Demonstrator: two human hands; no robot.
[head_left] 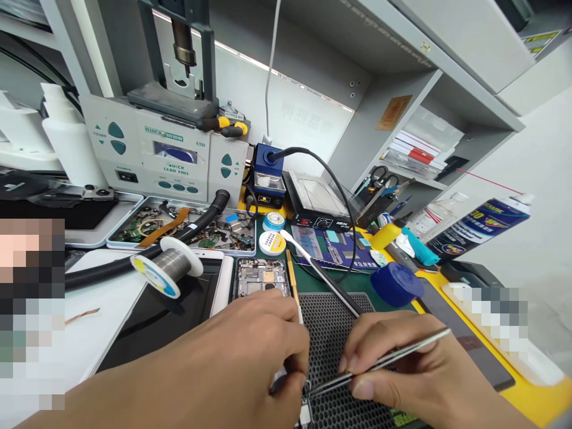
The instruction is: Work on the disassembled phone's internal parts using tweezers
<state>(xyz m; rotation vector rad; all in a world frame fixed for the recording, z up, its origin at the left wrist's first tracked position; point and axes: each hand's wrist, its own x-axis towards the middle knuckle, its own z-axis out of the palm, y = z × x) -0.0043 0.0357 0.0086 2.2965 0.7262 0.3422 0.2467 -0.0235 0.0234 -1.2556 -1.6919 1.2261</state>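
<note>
Metal tweezers (pixel 393 357) are pinched in my right hand (pixel 402 363), slanting down to the left. Their tips meet a small part (pixel 305 414) with dark and white areas, low in the view, beside my left fingers. My left hand (pixel 250 345) is closed, its fingertips curled down at that spot. They mostly hide whatever they grip. A black honeycomb mat (pixel 330 322) lies beneath both hands. Just beyond my left knuckles, an opened phone (pixel 263 275) shows its inner boards, its lower end hidden by the hand.
A solder spool (pixel 172 268) stands left on a dark-screened device (pixel 174 316). Behind are a tray of circuit boards (pixel 210 229), a hot-air station (pixel 156 152) and a soldering station (pixel 269 173). Cables cross the bench. A blue tape roll (pixel 397 285) and spray can (pixel 482 226) are right.
</note>
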